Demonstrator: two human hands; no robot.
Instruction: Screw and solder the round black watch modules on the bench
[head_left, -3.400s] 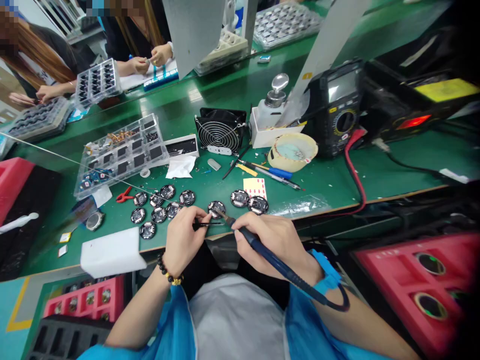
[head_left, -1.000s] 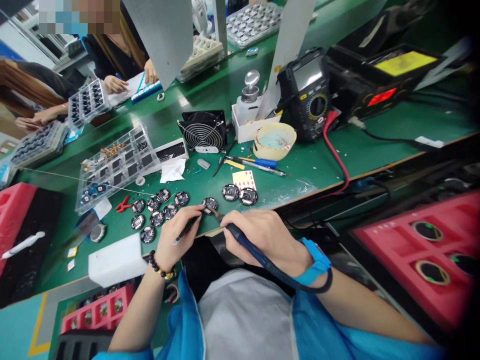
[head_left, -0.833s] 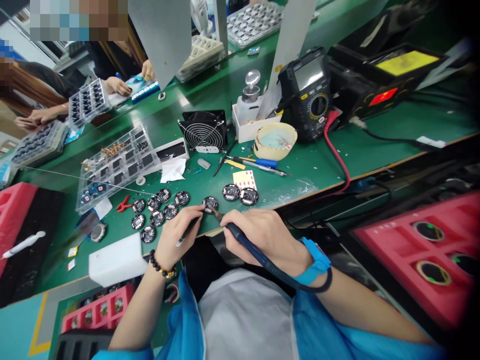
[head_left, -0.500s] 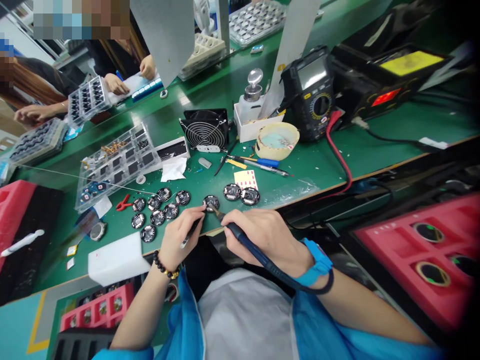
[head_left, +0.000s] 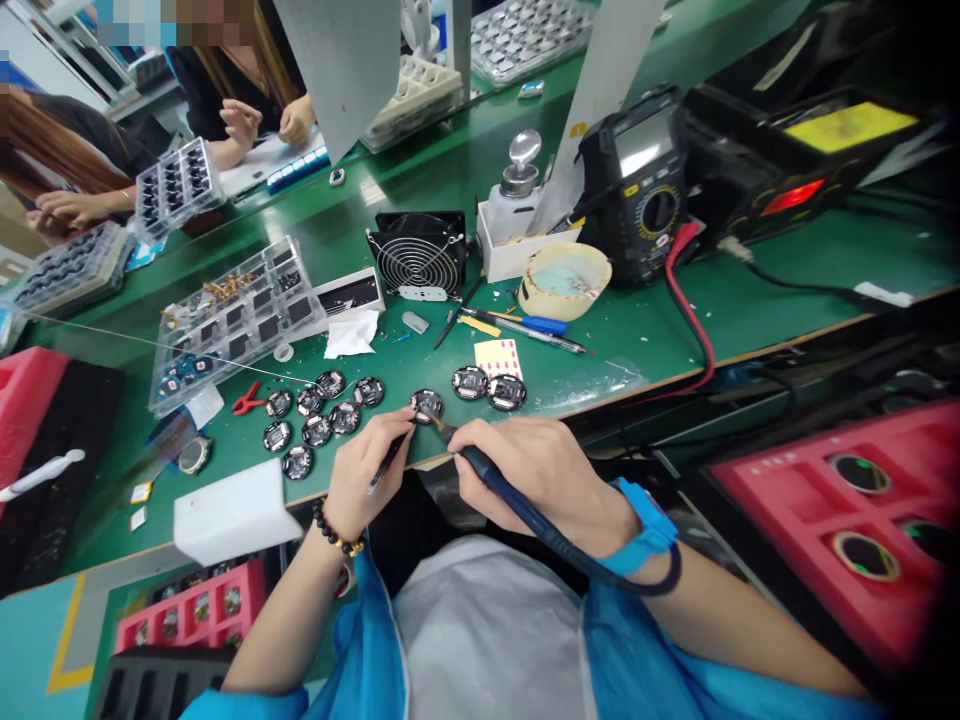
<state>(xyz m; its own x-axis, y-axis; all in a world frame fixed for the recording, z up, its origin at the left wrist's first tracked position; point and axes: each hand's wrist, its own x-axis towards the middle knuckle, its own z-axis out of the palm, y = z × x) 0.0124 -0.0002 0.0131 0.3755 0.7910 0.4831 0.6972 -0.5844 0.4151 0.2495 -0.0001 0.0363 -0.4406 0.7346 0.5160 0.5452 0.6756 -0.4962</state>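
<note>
My right hand (head_left: 540, 480) is closed around a soldering iron (head_left: 517, 500), its cable looping past the blue wrist strap. The iron's tip meets a round black circuit module (head_left: 426, 404) near the bench's front edge. In my left hand (head_left: 371, 465) a slim dark tool with a silvery end, which looks like tweezers (head_left: 388, 460), is pinched, its front end at the module's left side. Left of it lies a group of several similar round modules (head_left: 316, 430). Two more, one of them a round module (head_left: 506, 391), lie to the right beside a yellow label sheet (head_left: 496, 358).
Behind the modules stand a small fan (head_left: 418, 256), a cream tub (head_left: 565, 280), a pump bottle (head_left: 517, 190) and a multimeter (head_left: 637, 185). A compartment box (head_left: 232, 320) and a white block (head_left: 232, 515) are at left. Co-workers' hands (head_left: 244, 125) show across the bench.
My view has shifted slightly, so the bench items sit a little differently. Both hands keep their tools at the same module. Across the bench, a co-worker's hand has lifted.
</note>
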